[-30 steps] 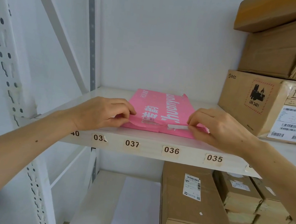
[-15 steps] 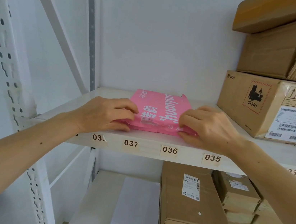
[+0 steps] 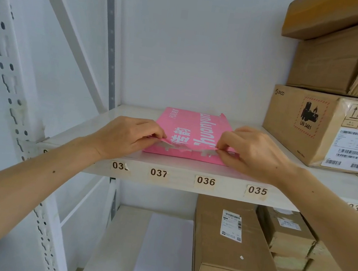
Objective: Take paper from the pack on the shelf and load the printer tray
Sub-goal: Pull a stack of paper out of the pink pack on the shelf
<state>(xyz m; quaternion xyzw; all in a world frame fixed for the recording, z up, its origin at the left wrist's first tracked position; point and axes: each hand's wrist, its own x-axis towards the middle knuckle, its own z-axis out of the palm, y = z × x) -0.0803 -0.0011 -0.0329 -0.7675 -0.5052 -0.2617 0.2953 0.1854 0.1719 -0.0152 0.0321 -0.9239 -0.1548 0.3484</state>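
A flat pink paper pack (image 3: 194, 127) with white lettering lies on the white shelf (image 3: 192, 167), near its front edge above labels 037 and 036. My left hand (image 3: 125, 135) pinches the torn wrapper flap at the pack's near left corner. My right hand (image 3: 248, 151) pinches the flap at the near right corner. Between the two hands the near end of the wrapper is lifted and torn open, with a pale inner edge showing. No printer is in view.
Stacked cardboard boxes (image 3: 324, 127) stand on the same shelf to the right. On the shelf below lie a long cardboard box (image 3: 231, 249), smaller boxes (image 3: 285, 235) and a loose white sheet (image 3: 165, 251). A perforated white upright (image 3: 5, 80) and diagonal braces frame the left.
My right hand slid left along the pack's near end, then both hands took the flap by its corners and lifted it, opening the wrapper end wider.
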